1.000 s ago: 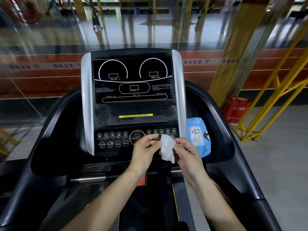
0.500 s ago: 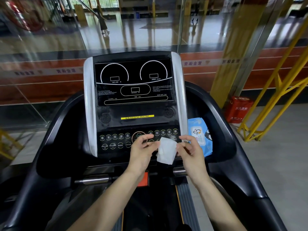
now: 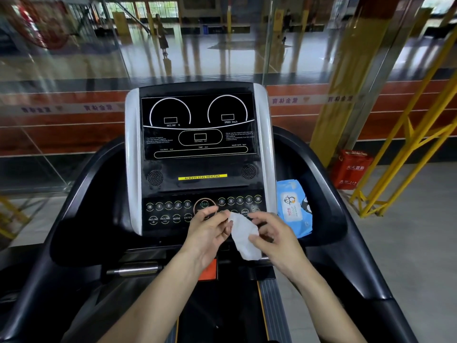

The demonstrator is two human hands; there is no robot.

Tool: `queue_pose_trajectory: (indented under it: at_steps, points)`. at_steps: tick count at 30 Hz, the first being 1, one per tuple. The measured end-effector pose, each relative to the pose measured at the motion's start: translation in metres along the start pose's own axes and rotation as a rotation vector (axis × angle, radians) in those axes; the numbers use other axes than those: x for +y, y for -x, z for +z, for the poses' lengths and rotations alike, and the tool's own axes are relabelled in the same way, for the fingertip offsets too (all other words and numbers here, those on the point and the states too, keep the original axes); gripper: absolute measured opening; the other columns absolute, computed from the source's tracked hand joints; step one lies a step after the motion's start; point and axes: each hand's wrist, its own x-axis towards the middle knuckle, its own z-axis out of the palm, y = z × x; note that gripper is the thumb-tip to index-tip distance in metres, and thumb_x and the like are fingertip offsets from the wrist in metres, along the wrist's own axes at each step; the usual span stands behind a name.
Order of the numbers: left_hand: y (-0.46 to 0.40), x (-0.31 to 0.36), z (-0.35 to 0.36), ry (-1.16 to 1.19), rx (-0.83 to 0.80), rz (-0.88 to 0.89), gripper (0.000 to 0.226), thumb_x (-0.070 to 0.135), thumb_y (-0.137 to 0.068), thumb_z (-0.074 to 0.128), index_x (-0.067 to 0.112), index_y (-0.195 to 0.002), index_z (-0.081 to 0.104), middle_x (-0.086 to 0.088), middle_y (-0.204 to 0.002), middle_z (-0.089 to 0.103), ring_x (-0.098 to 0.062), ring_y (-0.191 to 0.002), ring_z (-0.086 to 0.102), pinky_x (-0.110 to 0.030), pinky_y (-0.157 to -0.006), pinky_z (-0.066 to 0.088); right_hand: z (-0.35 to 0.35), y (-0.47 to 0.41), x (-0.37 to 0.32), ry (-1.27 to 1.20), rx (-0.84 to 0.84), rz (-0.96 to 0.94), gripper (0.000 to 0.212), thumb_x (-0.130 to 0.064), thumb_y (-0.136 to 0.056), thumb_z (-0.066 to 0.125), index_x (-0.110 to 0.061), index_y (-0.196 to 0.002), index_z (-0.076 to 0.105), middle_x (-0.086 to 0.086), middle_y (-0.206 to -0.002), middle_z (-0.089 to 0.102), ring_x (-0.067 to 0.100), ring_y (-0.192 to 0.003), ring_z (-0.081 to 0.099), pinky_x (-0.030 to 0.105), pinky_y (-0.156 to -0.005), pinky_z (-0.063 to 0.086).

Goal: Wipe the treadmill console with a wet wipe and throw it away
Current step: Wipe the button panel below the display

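Crumpled white wipe (soft), glossy black console

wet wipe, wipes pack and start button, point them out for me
wet wipe (image 3: 243, 235), head view, middle of the white sheet between both hands
wipes pack (image 3: 293, 205), head view, blue front with the penguin
start button (image 3: 204, 204), head view, round button's upper half

Left hand and right hand: bare forearms extended forward, fingers curled, both pinching one crumpled white wet wipe between them.
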Motion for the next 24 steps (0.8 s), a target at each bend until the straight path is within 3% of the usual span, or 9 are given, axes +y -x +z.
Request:
queue_pose_trajectory:
  at_steps: [4,7,10,14,17,19,24]
  points:
    - [0.001,0.0,0.004,-0.012,0.014,0.015,0.046,-0.001,-0.09,0.076,0.004,-0.129,0.053,-0.014,-0.094,0.076,-0.02,-0.08,0.073,-0.03,-0.071,0.061,0.008,0.002,-0.002,0.02,0.069,-0.015,0.026,-0.01,-0.091,0.079,-0.035,-0.099,0.078,-0.009,-0.103,0.07,0.015,-0.092,0.068,0.029,-0.088,0.055]
    - [0.005,0.001,0.006,-0.078,-0.014,0.072,0.045,0.001,-0.091,0.076,0.004,-0.129,0.053,-0.013,-0.087,0.074,-0.021,-0.075,0.07,-0.031,-0.073,0.06,0.01,0.002,-0.003,-0.073,0.128,0.045,0.02,-0.009,-0.096,0.073,-0.027,-0.093,0.079,-0.006,-0.1,0.075,0.011,-0.1,0.07,0.025,-0.09,0.053]
    - [0.009,-0.001,0.006,-0.147,-0.088,0.109,0.036,0.005,-0.096,0.071,0.008,-0.128,0.057,-0.013,-0.099,0.079,-0.026,-0.093,0.073,-0.033,-0.083,0.06,0.008,0.001,-0.005,-0.201,0.194,0.12,0.012,-0.016,-0.099,0.071,-0.022,-0.092,0.079,-0.002,-0.092,0.075,0.01,-0.09,0.067,0.026,-0.085,0.052]
    - [0.011,-0.008,0.007,-0.436,-0.134,0.196,0.03,0.026,-0.095,0.074,0.025,-0.125,0.069,0.0,-0.119,0.076,-0.016,-0.112,0.072,-0.036,-0.094,0.056,0.005,-0.002,-0.007,-0.298,0.279,0.174,0.015,-0.024,-0.101,0.069,-0.023,-0.09,0.079,0.006,-0.091,0.075,0.02,-0.086,0.066,0.034,-0.078,0.055]
    - [0.014,-0.015,0.01,-0.464,-0.17,0.169,0.035,0.032,-0.095,0.074,0.029,-0.129,0.066,0.001,-0.118,0.076,-0.017,-0.112,0.072,-0.041,-0.097,0.059,0.006,-0.003,-0.01,-0.349,0.255,0.199,0.017,-0.027,-0.102,0.067,-0.019,-0.094,0.08,0.012,-0.099,0.078,0.039,-0.101,0.071,0.052,-0.092,0.058]
    - [0.013,-0.018,0.009,-0.419,-0.168,0.13,0.031,0.033,-0.098,0.07,0.027,-0.128,0.066,-0.002,-0.118,0.077,-0.022,-0.114,0.072,-0.045,-0.099,0.058,0.007,-0.003,-0.01,-0.385,0.226,0.222,0.019,-0.029,-0.103,0.065,-0.016,-0.1,0.08,0.014,-0.105,0.078,0.042,-0.108,0.069,0.059,-0.1,0.055]
    - [0.015,-0.017,0.008,-0.405,-0.213,0.136,0.035,0.04,-0.095,0.069,0.019,-0.122,0.064,-0.002,-0.118,0.077,-0.023,-0.108,0.074,-0.039,-0.091,0.055,0.01,-0.002,-0.006,-0.416,0.324,0.304,0.012,-0.031,-0.1,0.07,-0.025,-0.098,0.08,0.009,-0.106,0.078,0.039,-0.109,0.07,0.054,-0.098,0.056]
